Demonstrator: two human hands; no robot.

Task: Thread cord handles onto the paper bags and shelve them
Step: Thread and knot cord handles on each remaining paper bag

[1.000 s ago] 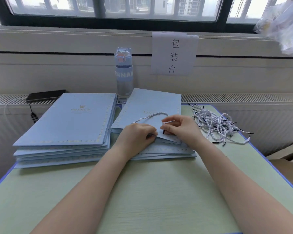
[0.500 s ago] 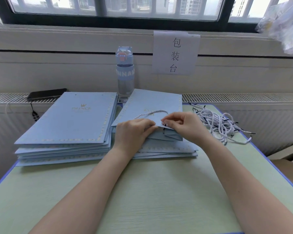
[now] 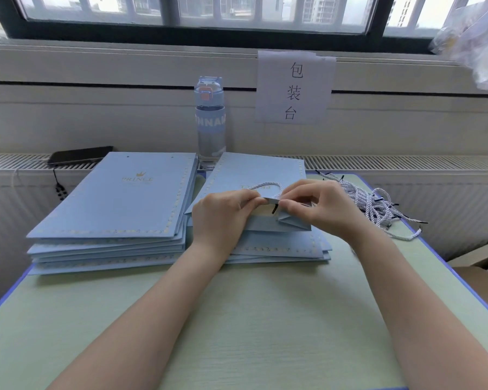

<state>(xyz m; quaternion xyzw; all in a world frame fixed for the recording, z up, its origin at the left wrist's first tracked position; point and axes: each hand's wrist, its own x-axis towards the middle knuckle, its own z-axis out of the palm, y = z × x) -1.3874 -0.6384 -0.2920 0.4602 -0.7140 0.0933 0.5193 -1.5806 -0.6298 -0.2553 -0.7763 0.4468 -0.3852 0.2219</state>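
Observation:
Two stacks of flat light-blue paper bags lie on the table. On the right stack the top bag has its near edge lifted. My left hand grips that lifted edge. My right hand pinches the same edge beside it, at the cord's black tip. A white twisted cord arches over the top bag between my hands, and its black tip hangs below the edge. The left stack lies flat and untouched.
A pile of loose white cords lies at the table's right edge. A water bottle stands behind the stacks, under a paper sign. A black phone rests on the radiator at the left. The pale green table spreads in front.
Both hands have lifted the top bag's near edge higher, and the cord's black tip now hangs below that edge. The cord loop has shortened toward my hands.

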